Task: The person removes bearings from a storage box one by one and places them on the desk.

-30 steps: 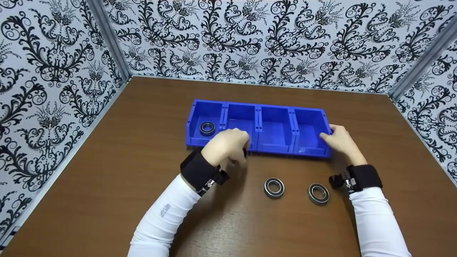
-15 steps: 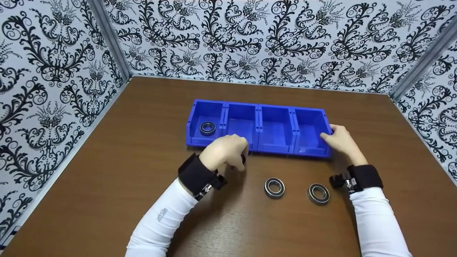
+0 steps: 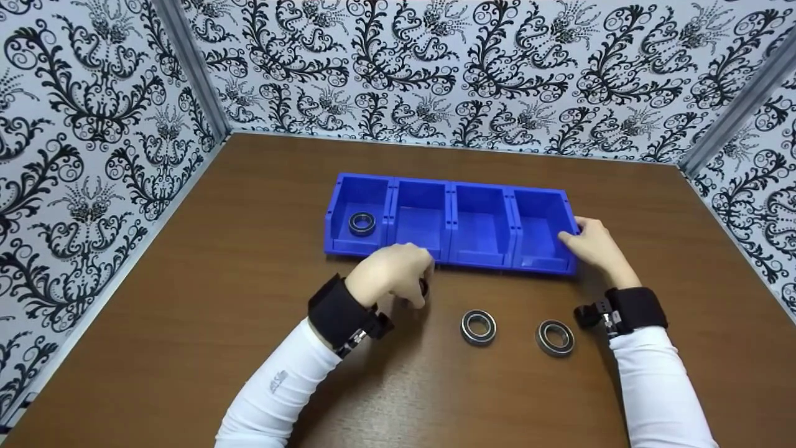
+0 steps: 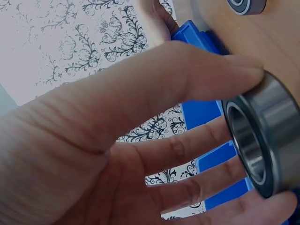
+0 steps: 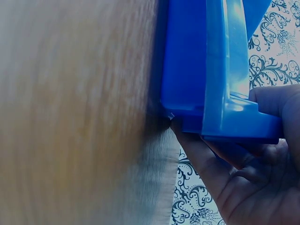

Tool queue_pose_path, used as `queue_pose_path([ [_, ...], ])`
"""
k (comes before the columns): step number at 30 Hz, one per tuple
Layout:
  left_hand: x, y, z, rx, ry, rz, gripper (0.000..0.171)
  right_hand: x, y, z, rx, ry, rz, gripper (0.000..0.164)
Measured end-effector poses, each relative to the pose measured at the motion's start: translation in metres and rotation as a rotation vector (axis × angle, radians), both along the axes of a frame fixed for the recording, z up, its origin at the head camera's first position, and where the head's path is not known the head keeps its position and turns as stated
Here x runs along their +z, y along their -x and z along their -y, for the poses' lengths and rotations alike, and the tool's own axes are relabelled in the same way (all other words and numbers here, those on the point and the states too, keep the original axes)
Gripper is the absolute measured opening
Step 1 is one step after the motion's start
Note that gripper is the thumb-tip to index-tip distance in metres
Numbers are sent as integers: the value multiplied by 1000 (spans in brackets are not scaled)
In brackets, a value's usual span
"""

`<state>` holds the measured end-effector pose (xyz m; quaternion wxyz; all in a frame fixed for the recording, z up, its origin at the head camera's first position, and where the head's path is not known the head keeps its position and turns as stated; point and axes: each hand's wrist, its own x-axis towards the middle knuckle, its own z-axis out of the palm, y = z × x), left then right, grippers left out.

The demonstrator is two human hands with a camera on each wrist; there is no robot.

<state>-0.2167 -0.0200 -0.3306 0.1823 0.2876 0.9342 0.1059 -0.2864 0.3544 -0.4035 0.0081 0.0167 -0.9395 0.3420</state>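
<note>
My left hand [image 3: 393, 269] is in front of the blue four-part bin's second compartment from the left. Its thumb and fingers pinch a ball bearing [image 4: 277, 123], seen large in the left wrist view with its steel outer ring tilted on edge. In the head view that bearing is mostly hidden behind the fingers. At the bin's right end, my right hand [image 3: 595, 250] grips the side wall of the blue bin [image 3: 479, 259], thumb over the rim and fingers along the outside. Another bearing [image 3: 362, 233] lies in the bin's leftmost compartment.
Two more bearings lie flat on the brown table [image 3: 205, 298] in front of the bin: a nearer-to-middle bearing [image 3: 477, 341] and a right-hand bearing [image 3: 556, 353] close to the right wrist strap. Patterned wall panels [image 3: 435, 68] enclose the table's back and sides.
My left hand has drawn back a little from the bin's front edge toward me, still holding the bearing. The right hand and the bin have stayed in place.
</note>
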Motion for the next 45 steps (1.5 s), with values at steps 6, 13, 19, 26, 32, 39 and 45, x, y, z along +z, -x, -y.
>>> queue_pose_path([
  [6,-2,-5,2,-14,-3,-24,18,0,0,1,4,3,-9,47],
  [13,-5,-10,3,-23,-16,-21,17,0,0,1,13,3,-16,46],
  [19,-9,-11,3,-44,-21,-26,19,0,0,1,19,5,-21,45],
  [26,-15,-11,3,-60,-9,-47,21,-1,1,0,15,-4,-22,45],
  [32,-16,-13,2,-77,9,-49,18,0,0,2,2,-8,-34,42],
  [39,-20,-14,2,-90,1,-51,16,0,0,1,-1,-3,-29,44],
  [45,-23,-15,3,-92,-11,-46,18,0,0,1,7,-1,-39,43],
])
